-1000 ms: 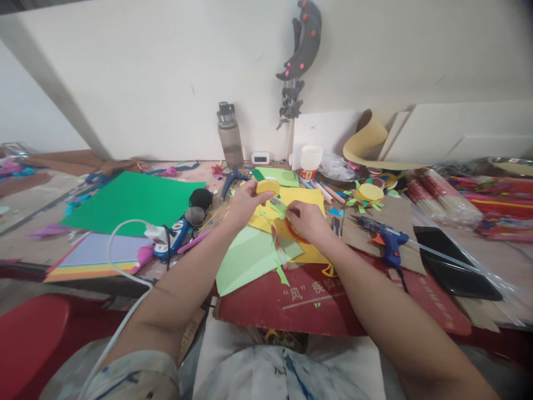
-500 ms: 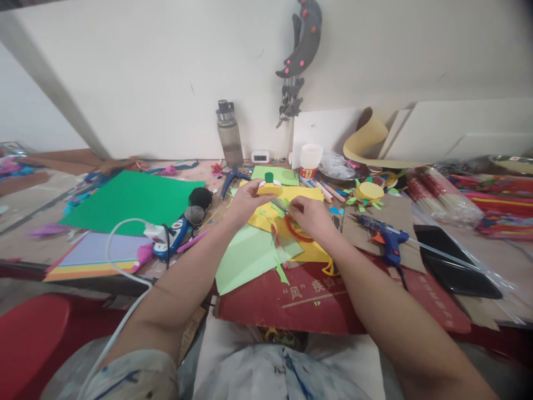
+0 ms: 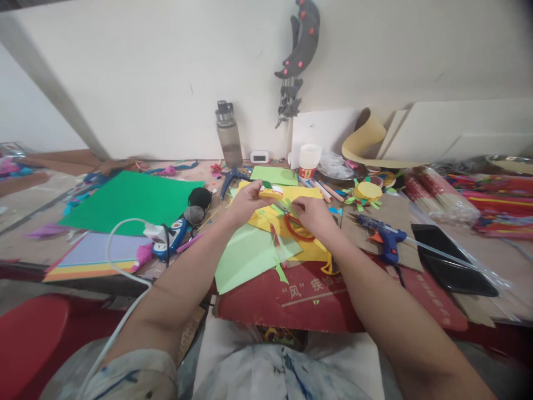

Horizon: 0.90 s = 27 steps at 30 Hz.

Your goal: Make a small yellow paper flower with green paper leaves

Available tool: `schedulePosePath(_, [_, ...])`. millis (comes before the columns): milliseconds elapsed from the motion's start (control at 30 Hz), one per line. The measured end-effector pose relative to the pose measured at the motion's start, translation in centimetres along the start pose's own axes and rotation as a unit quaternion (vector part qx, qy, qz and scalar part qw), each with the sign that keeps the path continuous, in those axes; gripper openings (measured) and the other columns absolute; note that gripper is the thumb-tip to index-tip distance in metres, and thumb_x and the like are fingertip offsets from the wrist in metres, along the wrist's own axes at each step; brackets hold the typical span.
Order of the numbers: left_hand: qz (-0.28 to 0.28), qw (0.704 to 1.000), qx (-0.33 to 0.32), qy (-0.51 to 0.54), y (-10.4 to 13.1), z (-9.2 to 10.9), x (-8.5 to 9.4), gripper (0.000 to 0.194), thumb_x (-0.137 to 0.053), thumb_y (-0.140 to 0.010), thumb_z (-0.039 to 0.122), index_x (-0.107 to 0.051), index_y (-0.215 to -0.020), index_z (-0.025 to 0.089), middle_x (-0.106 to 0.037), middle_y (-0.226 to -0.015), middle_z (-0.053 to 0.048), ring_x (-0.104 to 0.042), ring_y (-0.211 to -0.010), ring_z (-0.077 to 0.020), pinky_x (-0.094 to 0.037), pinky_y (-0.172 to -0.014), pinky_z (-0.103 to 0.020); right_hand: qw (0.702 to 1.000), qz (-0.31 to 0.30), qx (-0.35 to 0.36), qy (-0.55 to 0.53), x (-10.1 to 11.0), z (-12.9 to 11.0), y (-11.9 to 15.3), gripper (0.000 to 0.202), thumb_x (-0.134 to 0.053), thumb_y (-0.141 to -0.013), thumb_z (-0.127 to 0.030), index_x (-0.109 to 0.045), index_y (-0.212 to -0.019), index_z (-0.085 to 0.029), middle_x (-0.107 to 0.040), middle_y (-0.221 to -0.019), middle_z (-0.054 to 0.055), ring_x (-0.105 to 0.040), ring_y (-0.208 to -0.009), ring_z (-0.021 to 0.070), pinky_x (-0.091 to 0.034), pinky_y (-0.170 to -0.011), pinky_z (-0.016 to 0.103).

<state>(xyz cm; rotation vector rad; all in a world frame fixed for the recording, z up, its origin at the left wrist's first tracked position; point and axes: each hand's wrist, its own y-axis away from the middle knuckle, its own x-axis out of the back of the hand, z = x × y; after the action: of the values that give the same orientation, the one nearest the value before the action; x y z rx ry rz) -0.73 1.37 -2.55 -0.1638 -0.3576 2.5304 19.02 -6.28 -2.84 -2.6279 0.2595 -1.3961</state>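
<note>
My left hand (image 3: 249, 201) pinches a small round paper piece (image 3: 271, 192), yellow and white at its edge, with a dark green tab on top. My right hand (image 3: 310, 213) is closed around scissors (image 3: 293, 226); a grey blade points toward the round piece and a red loop shows beneath my fingers. The grip on the handle is partly hidden. Under both hands lie yellow paper (image 3: 308, 191), light green paper (image 3: 241, 258) and small green scraps. A similar yellow disc with green tabs (image 3: 368, 191) sits to the right.
A blue glue gun (image 3: 389, 244) rests on cardboard at the right, beside a black phone (image 3: 449, 258). Green paper (image 3: 137, 203), a power strip (image 3: 170, 241) and its white cable are at left. A water bottle (image 3: 229, 136) and a paper cup (image 3: 309, 161) stand behind.
The round piece has tilted in my left hand, and its green tab has swung to the left. My right hand has shifted slightly, keeping the blade near the piece.
</note>
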Motion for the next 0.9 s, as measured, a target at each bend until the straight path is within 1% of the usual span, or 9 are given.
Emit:
schedulePosePath(67, [-0.006, 1.0, 0.003, -0.004, 0.1, 0.2, -0.1, 0.045, -0.093, -0.058, 0.037, -0.065, -0.089, 0.019, -0.073, -0.091, -0.002, -0.067, -0.083, -0.0158, -0.052, -0.079, -0.03, 1.0, -0.004, -0.002, -0.001, 0.0, 0.1, -0.1, 0.022, -0.053, -0.088, -0.016, -0.072, -0.077, -0.019, -0.073, -0.077, 0.005, -0.062, -0.073, 0.0166, -0.038, -0.066, 0.026])
schedulePosePath(133, [-0.014, 1.0, -0.004, -0.017, 0.2, 0.6, -0.2, 0.046, -0.093, -0.059, 0.036, -0.067, -0.094, 0.019, -0.074, -0.097, -0.005, -0.068, -0.088, -0.0174, -0.053, -0.082, -0.032, 1.0, 0.0, -0.011, -0.003, -0.1, 0.3, -0.1, 0.02, -0.055, -0.089, -0.016, -0.074, -0.083, -0.019, -0.075, -0.082, 0.006, -0.063, -0.075, 0.0172, -0.039, -0.067, 0.026])
schedulePosePath(233, [-0.018, 0.999, -0.025, -0.031, 0.2, 0.9, -0.2, 0.041, -0.092, -0.061, 0.035, -0.068, -0.089, 0.018, -0.074, -0.106, -0.008, -0.069, -0.095, -0.0193, -0.053, -0.085, -0.033, 0.999, 0.019, -0.029, 0.001, -0.3, 0.6, -0.2, 0.017, -0.059, -0.089, -0.02, -0.075, -0.094, -0.019, -0.076, -0.085, 0.006, -0.065, -0.078, 0.0184, -0.041, -0.068, 0.027])
schedulePosePath(333, [-0.01, 0.999, -0.037, -0.038, 0.1, 0.6, 0.1, 0.039, -0.092, -0.061, 0.035, -0.067, -0.086, 0.018, -0.074, -0.11, -0.01, -0.068, -0.1, -0.0203, -0.052, -0.085, -0.032, 0.999, 0.027, -0.032, -0.006, -0.4, 1.0, -0.4, 0.016, -0.06, -0.089, -0.02, -0.075, -0.09, -0.02, -0.075, -0.083, 0.006, -0.065, -0.078, 0.0184, -0.043, -0.07, 0.027])
schedulePosePath(500, [-0.004, 0.998, -0.027, -0.048, -0.3, -0.6, 0.9, 0.042, -0.092, -0.06, 0.034, -0.065, -0.088, 0.017, -0.073, -0.113, -0.011, -0.068, -0.101, -0.0198, -0.051, -0.084, -0.031, 0.997, 0.058, -0.03, -0.039, -0.6, 1.8, -1.0, 0.013, -0.061, -0.086, -0.022, -0.073, -0.082, -0.018, -0.075, -0.091, 0.006, -0.064, -0.081, 0.0174, -0.045, -0.077, 0.029])
schedulePosePath(633, [-0.011, 0.999, -0.018, -0.046, -0.5, -0.9, 0.9, 0.043, -0.092, -0.058, 0.031, -0.065, -0.088, 0.016, -0.073, -0.111, -0.01, -0.068, -0.098, -0.0181, -0.051, -0.083, -0.03, 0.991, 0.041, -0.064, -0.107, -0.5, 2.2, -1.4, 0.011, -0.061, -0.084, -0.024, -0.07, -0.082, -0.018, -0.071, -0.076, 0.002, -0.061, -0.071, 0.0152, -0.045, -0.07, 0.027])
schedulePosePath(700, [-0.011, 0.999, -0.016, -0.039, -0.5, -0.9, 0.9, 0.043, -0.093, -0.058, 0.031, -0.064, -0.087, 0.016, -0.073, -0.109, -0.01, -0.068, -0.095, -0.0174, -0.051, -0.084, -0.03, 0.985, 0.044, -0.089, -0.141, -0.4, 2.2, -1.5, 0.012, -0.061, -0.083, -0.024, -0.069, -0.09, -0.017, -0.069, -0.074, 0.001, -0.06, -0.067, 0.0146, -0.044, -0.066, 0.027])
schedulePosePath(800, [-0.003, 0.999, -0.017, -0.032, -0.7, -1.1, 1.0, 0.044, -0.093, -0.057, 0.03, -0.064, -0.087, 0.016, -0.074, -0.104, -0.008, -0.069, -0.093, -0.0171, -0.052, -0.086, -0.032, 0.974, 0.046, -0.125, -0.182, -0.1, 1.8, -1.4, 0.021, -0.062, -0.083, -0.025, -0.068, -0.101, -0.017, -0.068, -0.074, 0.001, -0.06, -0.062, 0.0144, -0.044, -0.061, 0.026])
schedulePosePath(900, [0.02, 0.999, -0.02, -0.019, -1.0, -1.3, 1.3, 0.046, -0.093, -0.057, 0.029, -0.064, -0.09, 0.016, -0.074, -0.099, -0.005, -0.07, -0.09, -0.0166, -0.053, -0.085, -0.031, 0.973, 0.027, -0.124, -0.194, 0.2, 1.3, -1.2, 0.016, -0.063, -0.083, -0.024, -0.067, -0.095, -0.016, -0.066, -0.068, 0.0, -0.056, -0.056, 0.0124, -0.041, -0.056, 0.025])
